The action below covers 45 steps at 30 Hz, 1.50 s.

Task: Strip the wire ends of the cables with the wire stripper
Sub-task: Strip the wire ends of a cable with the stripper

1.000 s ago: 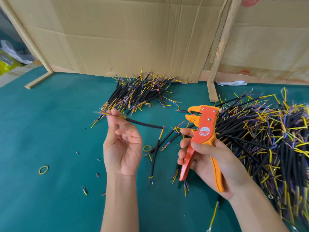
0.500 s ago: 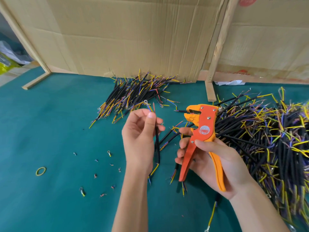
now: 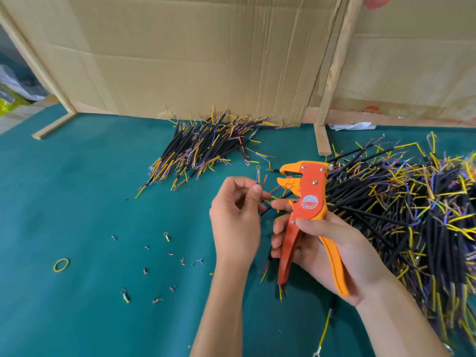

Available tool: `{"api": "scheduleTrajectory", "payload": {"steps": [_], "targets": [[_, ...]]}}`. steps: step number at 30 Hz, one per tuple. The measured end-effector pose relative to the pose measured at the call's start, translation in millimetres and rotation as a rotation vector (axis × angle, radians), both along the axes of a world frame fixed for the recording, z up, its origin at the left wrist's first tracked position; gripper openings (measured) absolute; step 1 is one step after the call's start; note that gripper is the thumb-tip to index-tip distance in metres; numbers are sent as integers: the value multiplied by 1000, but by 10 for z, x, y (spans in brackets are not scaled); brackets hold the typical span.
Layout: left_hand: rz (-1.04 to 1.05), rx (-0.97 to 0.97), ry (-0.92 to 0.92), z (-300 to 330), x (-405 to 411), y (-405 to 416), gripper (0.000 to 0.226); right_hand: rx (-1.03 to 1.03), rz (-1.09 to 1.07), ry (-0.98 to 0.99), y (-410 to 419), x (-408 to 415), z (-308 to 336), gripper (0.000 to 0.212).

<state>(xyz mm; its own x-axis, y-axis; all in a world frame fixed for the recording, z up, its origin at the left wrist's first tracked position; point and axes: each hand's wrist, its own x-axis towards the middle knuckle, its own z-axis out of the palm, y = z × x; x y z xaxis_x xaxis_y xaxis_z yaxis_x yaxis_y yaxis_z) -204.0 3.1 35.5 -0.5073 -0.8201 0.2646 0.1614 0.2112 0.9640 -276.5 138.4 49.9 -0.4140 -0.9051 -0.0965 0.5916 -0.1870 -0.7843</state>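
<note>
My left hand [image 3: 238,210] pinches a black cable, mostly hidden behind the hand. Its thin coloured wire ends [image 3: 260,177] stick up between thumb and fingers, one with a ring terminal on top. My right hand [image 3: 332,251] grips the orange wire stripper [image 3: 307,210] by its handles, jaws pointing left, just right of the wire ends and not touching them. A large heap of black cables [image 3: 412,207] with yellow and purple wires lies on the right. A smaller pile of cables [image 3: 206,148] lies at the back centre.
Green mat [image 3: 77,202] covers the table. Small insulation scraps and cut terminals [image 3: 167,237] lie scattered left of my hands. A yellow rubber band [image 3: 61,264] lies far left. Cardboard panels [image 3: 193,55] on wooden posts [image 3: 322,140] close off the back. A loose yellow wire [image 3: 325,331] lies near my right forearm.
My left hand has turned the cable from lying sideways to upright and carried it right, close to the stripper's jaws. The right hand with the stripper has barely moved.
</note>
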Motion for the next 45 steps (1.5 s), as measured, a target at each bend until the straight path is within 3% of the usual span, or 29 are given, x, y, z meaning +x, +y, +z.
{"api": "scheduleTrajectory", "payload": {"steps": [6, 11, 14, 17, 20, 22, 24, 26, 28, 45], "targets": [[-71, 194, 109, 92, 3, 17, 9, -4, -62, 21, 3, 1, -15, 57], [-104, 865, 672, 192, 55, -109, 23, 42, 181, 55, 58, 18, -13, 59], [-10, 1034, 836, 177, 134, -220, 26, 48, 395, 143, 101, 13, -4, 60], [174, 842, 641, 145, 173, -230, 37, -26, 391, 97, 100, -3, -20, 64], [430, 356, 136, 116, 196, -214, 62, -102, 260, -2, 93, -38, -33, 65], [414, -43, -41, 103, 199, -184, 65, -159, 193, -61, 104, -73, -28, 65], [207, -266, -81, 105, 143, -127, 44, -190, 156, -87, 114, -94, -20, 67], [-33, -311, -139, 118, 96, 3, 27, -201, 128, -101, 117, -105, -16, 70], [-129, -359, -191, 124, 74, 87, 24, -198, 86, -95, 113, -108, -10, 73], [5, -400, -274, 86, 34, 51, 16, -117, -69, 11, 78, -102, -9, 77]]}}
